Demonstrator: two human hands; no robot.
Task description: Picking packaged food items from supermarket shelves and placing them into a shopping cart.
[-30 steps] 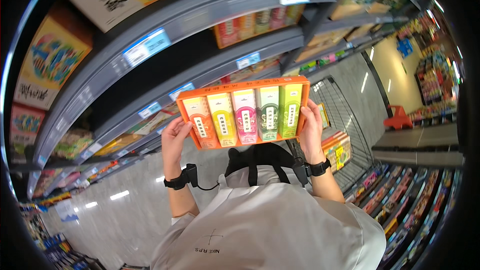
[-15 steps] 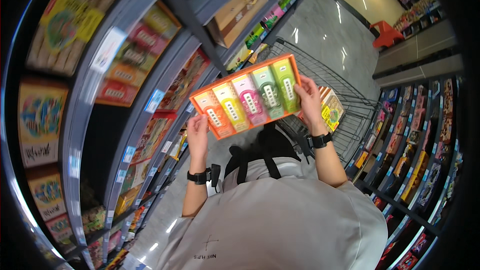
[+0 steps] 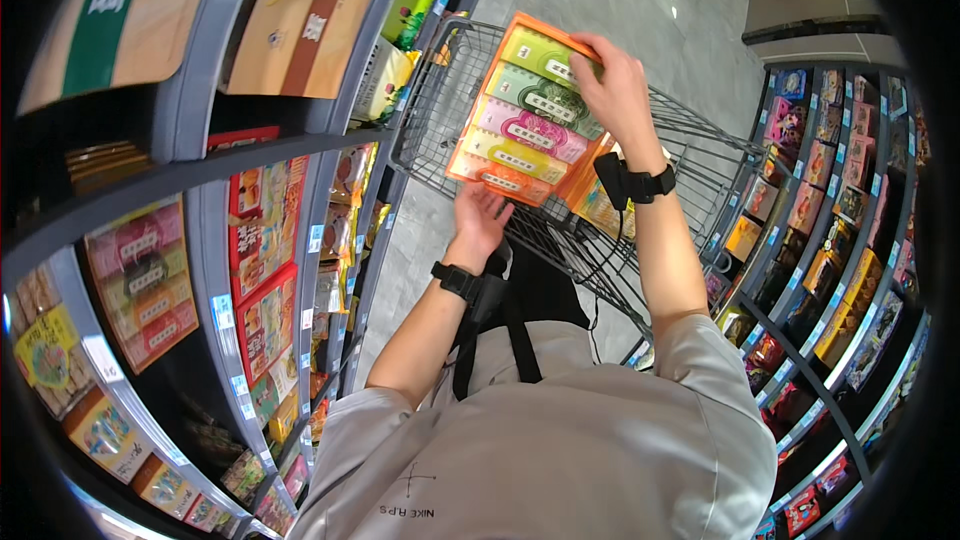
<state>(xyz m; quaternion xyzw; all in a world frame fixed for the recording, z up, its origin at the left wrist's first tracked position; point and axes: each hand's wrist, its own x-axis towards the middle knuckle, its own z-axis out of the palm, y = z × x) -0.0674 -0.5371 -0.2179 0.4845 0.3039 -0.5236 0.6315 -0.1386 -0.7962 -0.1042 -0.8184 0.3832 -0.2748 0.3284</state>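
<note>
- On our left, a dark grey metal shelf bears a flat rectangular box filled with a row of coloured packs, and red printed boxes stand to the right of it.
- Next comes our silver-grey wire shopping cart; its left end shows bare mesh, and a yellow printed package lies farther right in it, partly covered.
- Our left hand is palm up, fingers loosely parted and slightly curled, the tips at the near end of the held box; we cannot tell how much weight it bears.
- Over the cart we have a bright orange, shallow rectangular box with five slim packs side by side: orange nearest us, then yellow, pink, dark green and lime.
- Its long axis runs away from us, far end leaning right; the pack side faces up toward us, and the packs lie crosswise.
- Our right hand is closed on the box's far right corner.
- At far right, we see rows of packaged goods.
</note>
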